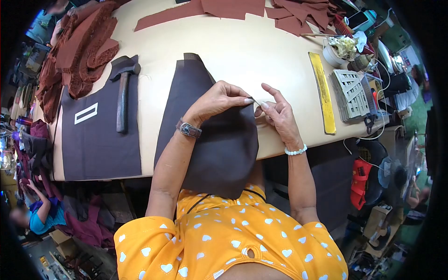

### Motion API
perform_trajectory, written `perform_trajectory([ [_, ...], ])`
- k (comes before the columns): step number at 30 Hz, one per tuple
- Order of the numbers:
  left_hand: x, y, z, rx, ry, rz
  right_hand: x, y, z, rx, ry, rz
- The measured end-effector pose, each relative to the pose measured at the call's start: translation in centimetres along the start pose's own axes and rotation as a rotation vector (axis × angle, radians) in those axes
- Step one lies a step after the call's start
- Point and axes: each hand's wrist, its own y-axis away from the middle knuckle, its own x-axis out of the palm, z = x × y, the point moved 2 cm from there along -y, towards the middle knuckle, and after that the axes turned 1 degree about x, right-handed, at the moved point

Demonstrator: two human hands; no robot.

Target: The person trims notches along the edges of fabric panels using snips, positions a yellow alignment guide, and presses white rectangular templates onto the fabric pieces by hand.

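The dark cloth [224, 140] that I have in hand runs from the tabletop [280, 56] over its near edge at six o'clock and down to my lap, so the table and my lap seem to share its weight, while the worked corner is raised where I can look straight down on it. At nine o'clock another dark panel [100, 149] lies flat with a hammer [122, 102] across its upper right part, head away from me; I'd judge it serves as a weight there. Left of the handle, a pale, slotted strip [77, 117] rests on that same panel. The yellow ruler [324, 98] lies at about two o'clock from the cloth, clear of my elbows yet handy, with a stack of slotted plates [350, 95] beyond it towards three. Rust-coloured pieces [224, 8] sit up at twelve, and a crumpled rust heap [84, 51] at ten, leaving me room to work. My left hand [215, 100] is closed in a pinch, thumb on top, on the cloth's upper right corner, which keeps that edge taut and lifted. My right hand [280, 119] comes in from three o'clock, thumb close by that corner, index finger raised and apart; whether its thumb and curled fingers grip the edge or something small, I cannot tell.
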Motion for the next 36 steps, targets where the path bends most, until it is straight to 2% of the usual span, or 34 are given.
perform_trajectory([
  [21,0.2,0.1,0.1,0.018,-0.019,0.017,0.3,0.1,0.4,-0.017,0.02,0.009],
  [24,0.2,0.2,0.0,0.021,-0.01,-0.002,0.1,0.0,0.2,-0.041,0.048,-0.031],
  [28,0.1,0.4,-0.6,0.014,-0.132,-0.044,-2.1,-0.1,-0.4,-0.073,0.02,-0.335],
  [31,0.2,0.4,-0.7,0.034,-0.196,-0.076,-6.2,-0.2,-0.9,-0.321,0.542,-0.649],
  [33,0.2,0.6,-1.4,0.002,-0.196,-0.118,-9.2,-0.1,0.6,-0.338,0.942,-0.865],
  [35,0.3,0.3,-2.0,0.05,-0.262,-0.141,-12.2,-0.3,1.8,-0.32,1.306,-1.075],
  [36,0.2,0.0,-2.3,0.086,-0.313,-0.162,-13.8,-0.4,2.1,-0.238,1.324,-1.069],
])
